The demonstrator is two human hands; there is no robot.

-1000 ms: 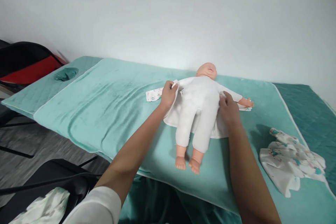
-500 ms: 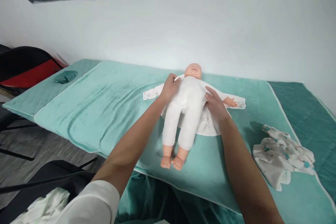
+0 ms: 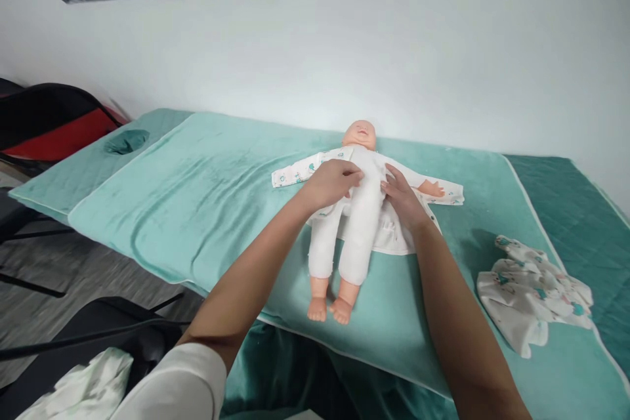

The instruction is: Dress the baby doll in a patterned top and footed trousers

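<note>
A baby doll [image 3: 363, 210] with a white cloth body lies on its back, head toward the wall and bare feet toward me. Under it a white printed baby shirt [image 3: 299, 170] is spread, its sleeves stretched to both sides. One doll hand sticks out near the cuff of the right sleeve; the other hand is hidden. My left hand [image 3: 337, 182] pinches the left front panel of the shirt, which now lies across part of the doll's torso. Against the doll's right side rests my right hand [image 3: 402, 198], fingers apart and touching the body.
A crumpled printed baby garment [image 3: 534, 292] lies to the right on the green-covered massage bed [image 3: 162, 210]. The bed has a face hole [image 3: 126, 142] at its left end. Black chairs [image 3: 54, 118] stand at left, one near me with white cloth [image 3: 88, 384] on it.
My left hand has moved right, drawing the shirt's left panel from the doll's side over its torso. My right hand stays at the doll's side.
</note>
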